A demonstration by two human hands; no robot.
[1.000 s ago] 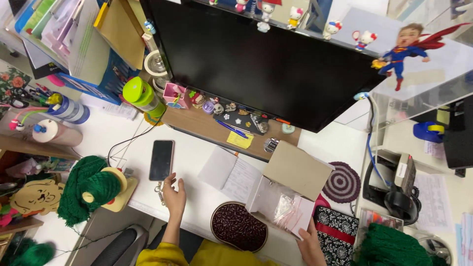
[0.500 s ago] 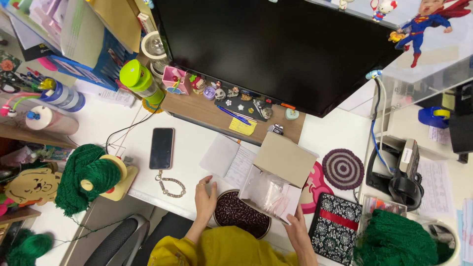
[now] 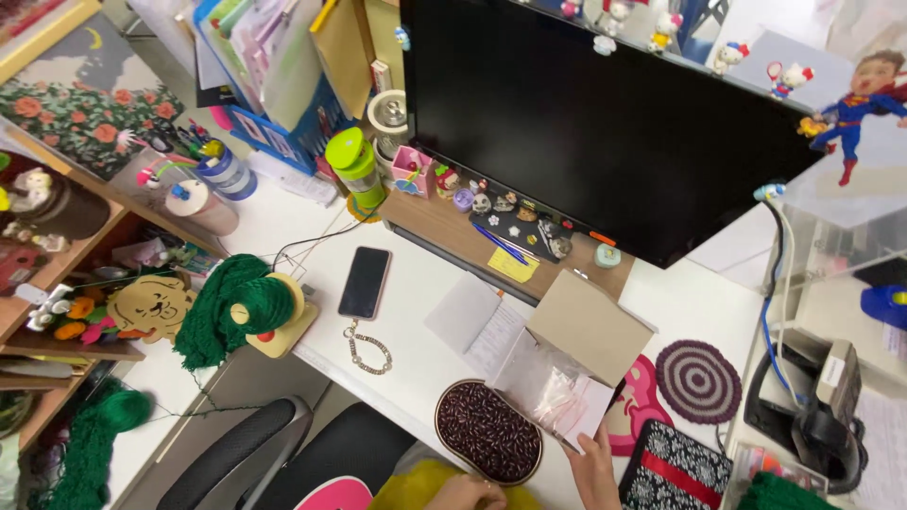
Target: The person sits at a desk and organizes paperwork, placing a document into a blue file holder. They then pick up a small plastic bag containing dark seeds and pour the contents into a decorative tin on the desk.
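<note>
An open brown cardboard box (image 3: 593, 326) with clear plastic bags inside stands on the white desk (image 3: 416, 321). My right hand (image 3: 595, 467) grips the box's near corner at the bottom of the view. An oval mat of dark beads (image 3: 487, 430) lies left of the box. My left hand (image 3: 470, 493) is just below that mat at the desk's edge; only its knuckles show. A black phone (image 3: 365, 281) with a bead chain (image 3: 370, 348) lies further left, away from both hands.
A big dark monitor (image 3: 605, 123) stands behind a wooden riser with small figures. Green yarn (image 3: 231, 307) sits on a holder at the left edge, and a green tumbler (image 3: 356, 165) stands behind the phone. A round crochet coaster (image 3: 697, 380) and a patterned pouch (image 3: 675, 467) lie to the right. A chair (image 3: 274, 453) is below.
My left hand left the phone's bead chain and drew back past the beaded mat to the desk's edge. My right hand stayed at the box.
</note>
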